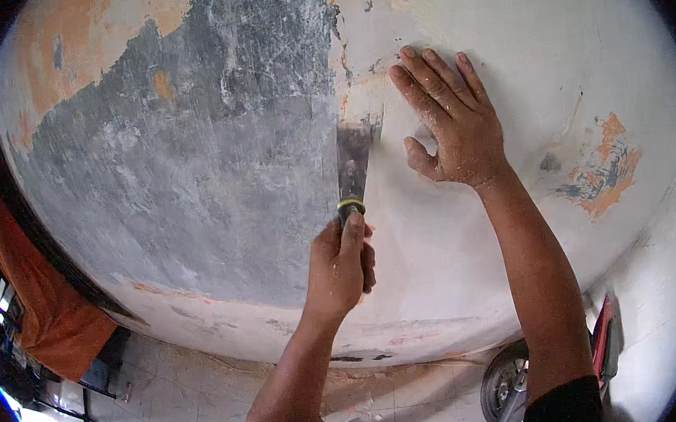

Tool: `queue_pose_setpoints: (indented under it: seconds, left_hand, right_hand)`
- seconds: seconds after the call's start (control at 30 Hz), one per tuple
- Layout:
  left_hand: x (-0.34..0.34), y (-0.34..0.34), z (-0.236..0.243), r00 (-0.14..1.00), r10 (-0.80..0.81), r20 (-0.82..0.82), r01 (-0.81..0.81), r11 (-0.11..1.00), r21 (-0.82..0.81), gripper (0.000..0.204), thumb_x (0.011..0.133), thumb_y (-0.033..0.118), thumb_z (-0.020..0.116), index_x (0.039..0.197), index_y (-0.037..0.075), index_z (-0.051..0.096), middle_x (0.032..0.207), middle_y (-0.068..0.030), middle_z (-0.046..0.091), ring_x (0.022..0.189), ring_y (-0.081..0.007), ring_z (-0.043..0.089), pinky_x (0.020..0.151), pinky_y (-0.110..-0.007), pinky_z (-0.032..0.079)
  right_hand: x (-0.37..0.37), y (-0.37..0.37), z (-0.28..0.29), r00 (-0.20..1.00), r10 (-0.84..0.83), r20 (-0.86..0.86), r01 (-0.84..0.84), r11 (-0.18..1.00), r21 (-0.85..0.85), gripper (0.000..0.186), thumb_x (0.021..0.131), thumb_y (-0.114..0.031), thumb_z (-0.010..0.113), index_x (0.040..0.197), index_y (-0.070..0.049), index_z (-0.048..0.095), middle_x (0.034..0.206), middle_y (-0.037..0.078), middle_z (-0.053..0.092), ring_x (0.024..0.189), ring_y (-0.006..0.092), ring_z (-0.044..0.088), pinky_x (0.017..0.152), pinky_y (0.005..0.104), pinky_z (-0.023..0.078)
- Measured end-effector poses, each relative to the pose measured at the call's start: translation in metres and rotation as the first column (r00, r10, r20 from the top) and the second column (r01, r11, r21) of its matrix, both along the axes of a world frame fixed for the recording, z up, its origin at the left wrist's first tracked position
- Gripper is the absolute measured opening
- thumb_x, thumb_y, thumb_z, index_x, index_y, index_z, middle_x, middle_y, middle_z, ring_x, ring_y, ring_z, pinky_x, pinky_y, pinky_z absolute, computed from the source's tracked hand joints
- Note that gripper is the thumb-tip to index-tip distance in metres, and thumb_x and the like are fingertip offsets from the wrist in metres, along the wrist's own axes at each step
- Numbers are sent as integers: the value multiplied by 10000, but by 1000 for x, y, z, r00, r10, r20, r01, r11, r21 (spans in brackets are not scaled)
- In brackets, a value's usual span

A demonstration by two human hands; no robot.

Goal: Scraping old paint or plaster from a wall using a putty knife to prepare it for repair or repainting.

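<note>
A putty knife with a worn metal blade and a yellow ring on its dark handle is gripped in my left hand. Its blade tip rests on the wall, along the seam between a bare grey patch and the pale, whitish paint. My right hand lies on the pale paint to the right of the blade, fingers spread and holding nothing. White dust flecks its fingers. A cracked, ragged edge of paint runs upward above the blade.
A smaller peeled spot shows orange and grey at right. On the left hangs an orange-brown cloth by a dark edge. Below are a light tiled floor with dust along the wall's base and, at lower right, a wheel beside something red.
</note>
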State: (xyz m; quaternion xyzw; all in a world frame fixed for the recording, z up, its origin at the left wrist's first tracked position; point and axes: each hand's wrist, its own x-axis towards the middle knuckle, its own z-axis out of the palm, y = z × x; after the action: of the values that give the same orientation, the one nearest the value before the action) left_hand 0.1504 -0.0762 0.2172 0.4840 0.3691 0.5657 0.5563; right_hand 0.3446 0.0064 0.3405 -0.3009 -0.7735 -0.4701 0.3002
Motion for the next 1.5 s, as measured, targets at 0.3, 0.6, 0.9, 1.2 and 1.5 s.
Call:
queue_pose_setpoints:
  seconds: [0.3,0.6,0.9,1.2,1.5]
  left_hand:
    - [8,-2,-3,1000,-9,14,9,1000,26,394,1041,407,435,943,34,517,569,-16,476,393,-97,416,365,-268,336]
    - [13,-2,-11,996,-49,68,47,999,20,374,1041,394,449,1022,28,521,602,-13,502,428,-92,455,394,-259,366]
    - [17,-2,-5,976,-151,159,157,987,-28,355,1034,392,459,990,43,507,652,-14,503,434,-112,491,402,-270,426]
    - [17,8,12,973,-159,170,150,987,63,327,1024,392,485,1022,65,509,690,-29,547,517,-135,573,438,-288,486]
    - [5,5,5,979,-138,150,135,990,29,383,1037,378,459,933,15,527,677,-45,558,577,-148,610,572,-302,549]
  right_hand:
    - [-2,-1,-3,1000,2,-29,-3,1000,-17,842,733,-307,632,1518,-222,342,1585,-18,297,1447,179,294,1229,454,150]
    - [2,2,-2,1000,16,-24,-15,1000,20,807,740,-300,623,1503,-208,378,1577,-4,317,1441,185,310,1218,459,169]
    - [2,1,-1,1000,-3,-28,4,1000,20,812,740,-300,621,1507,-214,368,1583,-9,306,1444,178,303,1218,449,172]
    - [2,1,0,1000,1,-29,-1,1000,-6,785,761,-313,599,1506,-218,372,1585,-15,303,1451,175,292,1224,445,146]
    - [0,0,1,999,25,-34,-25,1000,8,768,773,-293,590,1507,-234,371,1584,-30,304,1450,168,294,1229,442,144]
